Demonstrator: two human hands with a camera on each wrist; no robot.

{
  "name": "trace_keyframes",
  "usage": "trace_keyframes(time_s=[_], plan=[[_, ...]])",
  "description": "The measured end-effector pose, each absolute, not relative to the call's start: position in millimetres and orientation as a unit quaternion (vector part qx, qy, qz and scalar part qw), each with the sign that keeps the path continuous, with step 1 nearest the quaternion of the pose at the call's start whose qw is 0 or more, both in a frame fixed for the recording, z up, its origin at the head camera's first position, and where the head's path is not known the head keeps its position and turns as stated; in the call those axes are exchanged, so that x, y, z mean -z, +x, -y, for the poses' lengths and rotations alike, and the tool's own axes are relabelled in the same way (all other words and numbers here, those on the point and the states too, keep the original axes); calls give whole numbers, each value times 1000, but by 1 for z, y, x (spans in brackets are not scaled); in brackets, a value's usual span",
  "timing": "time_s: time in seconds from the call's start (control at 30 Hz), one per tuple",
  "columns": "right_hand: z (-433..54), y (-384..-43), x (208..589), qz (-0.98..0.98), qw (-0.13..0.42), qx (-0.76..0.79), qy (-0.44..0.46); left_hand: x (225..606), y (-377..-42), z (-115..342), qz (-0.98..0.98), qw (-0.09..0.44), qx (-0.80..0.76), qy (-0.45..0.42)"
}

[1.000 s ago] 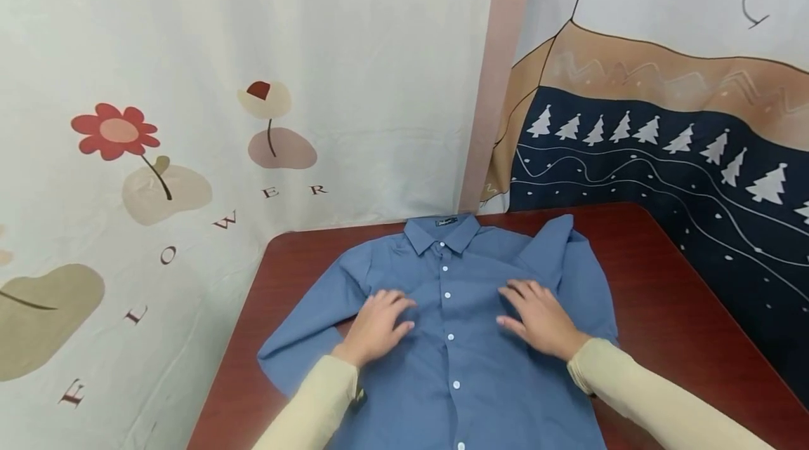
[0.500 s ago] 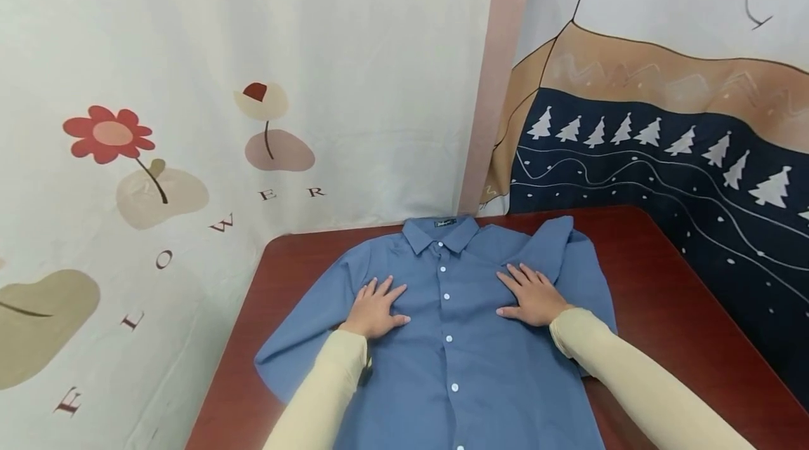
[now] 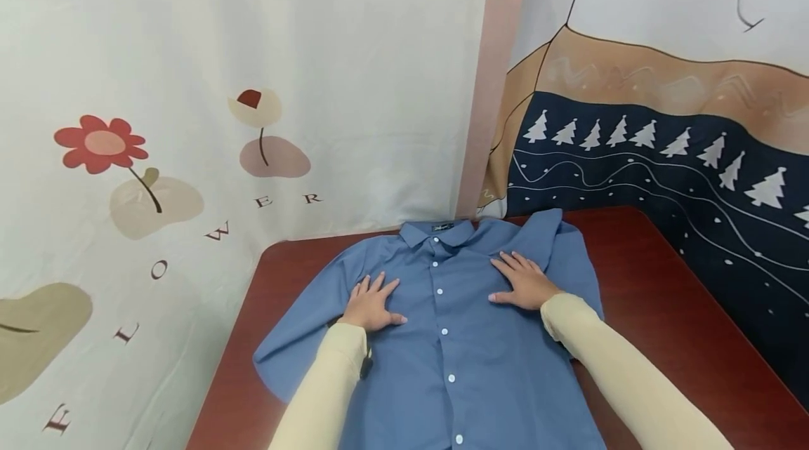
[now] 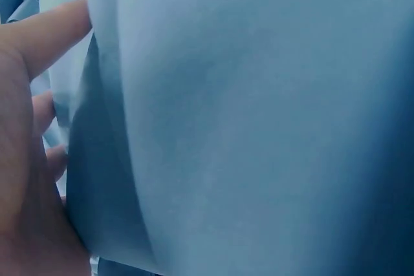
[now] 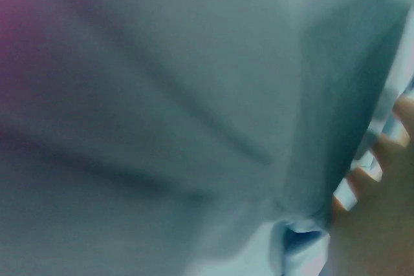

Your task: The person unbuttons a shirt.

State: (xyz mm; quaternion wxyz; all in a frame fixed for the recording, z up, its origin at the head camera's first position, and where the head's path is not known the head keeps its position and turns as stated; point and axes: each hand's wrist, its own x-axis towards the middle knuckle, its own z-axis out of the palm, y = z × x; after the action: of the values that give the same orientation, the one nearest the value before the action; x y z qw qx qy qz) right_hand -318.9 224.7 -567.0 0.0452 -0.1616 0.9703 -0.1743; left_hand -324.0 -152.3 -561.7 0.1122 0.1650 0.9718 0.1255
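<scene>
A blue long-sleeved button-up shirt lies front up on the table, its collar at the far edge and white buttons down the middle. My left hand rests flat with spread fingers on the chest at the left of the button row. On the other side of the buttons, my right hand lies flat on the chest, fingers spread. The sleeve on the right is folded back near the shoulder; the left one bends outward over the table. Both wrist views are filled mostly by the blue cloth, with fingers along its side.
The dark red wooden table extends past the shirt on both sides. A pale curtain with flower prints hangs behind its far and left edges. At the right stands a dark blue curtain with white trees.
Both hands have come down onto the shirt and slid toward the collar, fingers spreading out flat. The collar and shoulder cloth have shifted and bunched slightly.
</scene>
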Motion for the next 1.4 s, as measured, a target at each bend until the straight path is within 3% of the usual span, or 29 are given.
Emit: trace_keyframes(time_s=[0.17, 0.27, 0.5, 0.63, 0.73, 0.87, 1.4], plan=[[-255, -301, 557, -965, -95, 221, -105, 562, -319, 148, -973, 74, -117, 183], [-278, -287, 555, -968, -121, 215, -44, 560, -317, 143, -972, 58, -118, 196], [-307, -258, 558, -978, -89, 175, 71, 561, -312, 139, -973, 51, -102, 200], [-314, -252, 558, -973, -20, 193, 122, 564, -309, 141, -974, 61, -101, 191], [-318, -251, 558, -966, 25, 220, 133, 567, -308, 142, -974, 70, -107, 188], [-322, -252, 559, -963, 19, 248, 106, 570, -307, 142, -974, 77, -112, 183], [-375, -253, 496, -949, -232, 193, 88, 572, -306, 142, -972, 82, -120, 187]])
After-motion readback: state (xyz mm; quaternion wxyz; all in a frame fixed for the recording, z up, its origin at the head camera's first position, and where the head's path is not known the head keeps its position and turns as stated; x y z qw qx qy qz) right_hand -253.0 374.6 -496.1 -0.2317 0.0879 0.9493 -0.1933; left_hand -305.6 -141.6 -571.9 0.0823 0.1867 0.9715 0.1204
